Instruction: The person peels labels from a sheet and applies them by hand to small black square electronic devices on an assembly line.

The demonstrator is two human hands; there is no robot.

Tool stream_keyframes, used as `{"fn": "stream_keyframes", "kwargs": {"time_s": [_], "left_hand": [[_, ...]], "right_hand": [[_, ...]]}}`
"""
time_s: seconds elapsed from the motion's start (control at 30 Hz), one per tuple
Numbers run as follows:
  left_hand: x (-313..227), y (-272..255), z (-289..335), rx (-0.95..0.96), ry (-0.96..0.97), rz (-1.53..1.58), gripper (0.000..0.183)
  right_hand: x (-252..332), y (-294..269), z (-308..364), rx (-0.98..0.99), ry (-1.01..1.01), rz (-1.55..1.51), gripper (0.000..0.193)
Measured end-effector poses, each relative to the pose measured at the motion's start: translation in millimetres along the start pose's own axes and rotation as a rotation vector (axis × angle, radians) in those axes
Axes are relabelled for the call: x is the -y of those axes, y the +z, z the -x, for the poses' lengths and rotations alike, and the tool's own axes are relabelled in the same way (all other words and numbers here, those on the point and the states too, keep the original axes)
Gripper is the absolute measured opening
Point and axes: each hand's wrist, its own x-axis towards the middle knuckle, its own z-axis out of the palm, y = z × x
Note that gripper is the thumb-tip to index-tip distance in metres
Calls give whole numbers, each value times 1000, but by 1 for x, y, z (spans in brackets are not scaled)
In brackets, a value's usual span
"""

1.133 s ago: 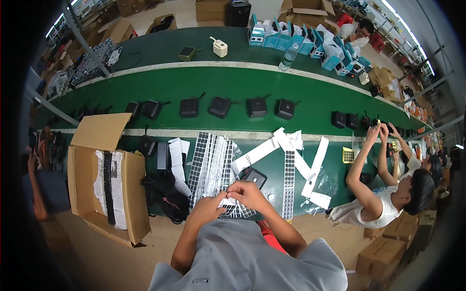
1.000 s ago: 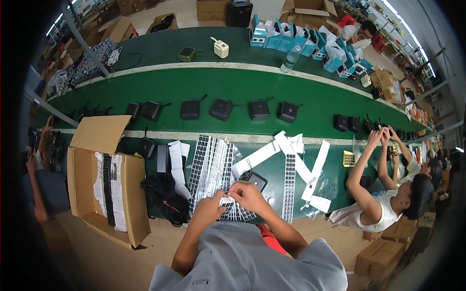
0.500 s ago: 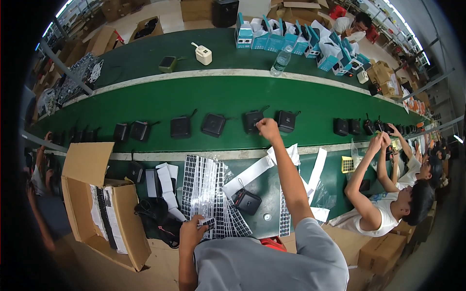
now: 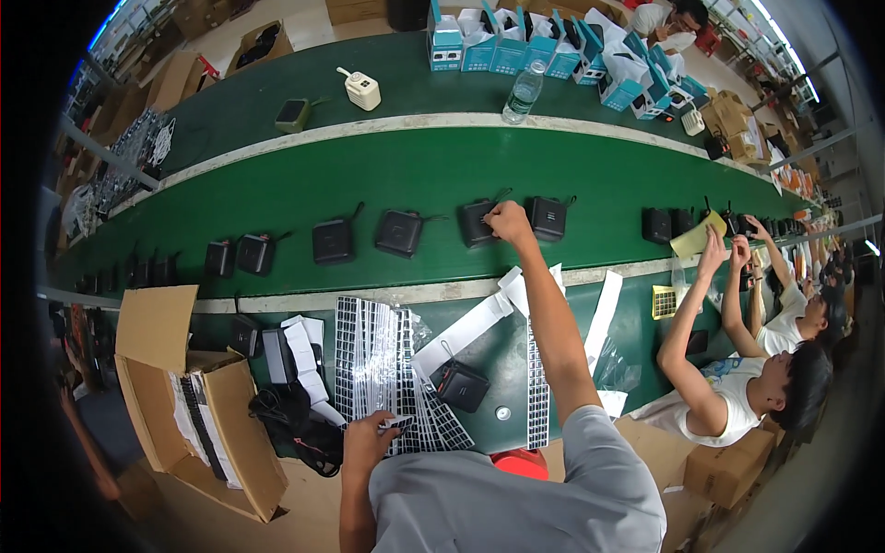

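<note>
My right hand (image 4: pixel 508 222) reaches over the green belt with its fingers closed at the right side of a black square device with a strap loop (image 4: pixel 476 224). Close by on the right stands another black device (image 4: pixel 548 218). My left hand (image 4: pixel 369 439) is by the table's front edge, pinching a small black-and-white piece (image 4: pixel 396 423), its exact kind too small to tell. Beside and partly under it, long white sheets with rows of black rectangles (image 4: pixel 373 355) lie fanned out. To their right a black device (image 4: pixel 463 385) rests on the table.
An open carton (image 4: pixel 241 415) stands at left, next to a black bag (image 4: pixel 300 429). More black devices (image 4: pixel 333 241) line the green belt (image 4: pixel 350 166). Blue-and-white boxes (image 4: pixel 507 53) and a water bottle (image 4: pixel 524 93) stand beyond it. A co-worker (image 4: pixel 737 392) sits at right, holding a yellow sheet (image 4: pixel 698 236).
The view has shifted slightly. My right hand stays at the same black device, and my left still pinches the small piece. The co-worker at right now holds up a yellow sheet.
</note>
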Motion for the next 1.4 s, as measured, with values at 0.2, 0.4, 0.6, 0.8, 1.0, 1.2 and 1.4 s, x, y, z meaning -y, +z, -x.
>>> {"fn": "stream_keyframes", "kwargs": {"time_s": [0.2, 0.4, 0.6, 0.8, 1.0, 1.2, 1.4], "left_hand": [[-7, 1, -1, 36, 8, 8, 28], [3, 2, 6, 46, -15, 12, 31], [-5, 3, 0, 58, 53, -2, 28], [0, 8, 9, 36, 19, 38, 30], [-7, 3, 7, -1, 75, 70, 30], [4, 11, 11, -159, 100, 181, 33], [-8, 15, 15, -224, 124, 541, 20]], "right_hand": [[-15, -11, -6, -41, -23, 68, 21], [-4, -13, 1, 4, 10, 55, 22], [-37, -20, -12, -106, -21, 194, 23], [8, -26, 16, -208, 94, 490, 39], [-21, -23, 72, -459, -55, 386, 28], [-11, 83, 275, 535, -328, -609, 37], [17, 96, 361, 676, -175, -924, 45]]}}
